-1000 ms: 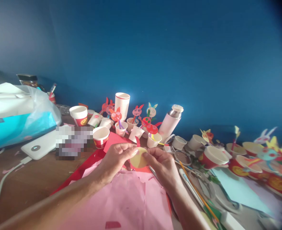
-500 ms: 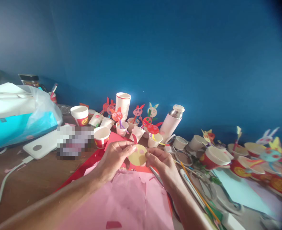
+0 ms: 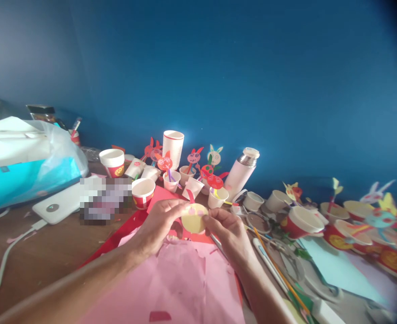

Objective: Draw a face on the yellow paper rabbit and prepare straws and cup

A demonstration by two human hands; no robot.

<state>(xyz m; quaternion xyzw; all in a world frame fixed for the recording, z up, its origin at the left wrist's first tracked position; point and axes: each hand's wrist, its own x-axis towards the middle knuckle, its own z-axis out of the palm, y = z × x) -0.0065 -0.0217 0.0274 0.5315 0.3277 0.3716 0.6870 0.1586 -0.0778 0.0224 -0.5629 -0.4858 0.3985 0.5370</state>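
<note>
Since a second ago, our hands have tipped the pale yellow round paper disc, so that two pink spots now show on its upper part, where we saw only plain yellow. Its curved red paper strip, rising from the upper left edge, has swung a little to the left as well. Over the last half second the change is slight: our right thumb reaches further onto the disc's face.

Both grips are closed on the disc, thumb against fingers: our left hand pinches its left edge, near the foot of the strip, and our right hand pinches its right edge. We hold it above the far end of the crumpled light-pink paper sheet.

Judging by the red paper figure with two pointed ears in the small white paper cup beyond, we seem partway along: spots and one strip are in place, while a second ear and drawn features seem lacking, though our fingers may hide something. On the sheet, a dark pink paper scrap lies close to us.
</note>
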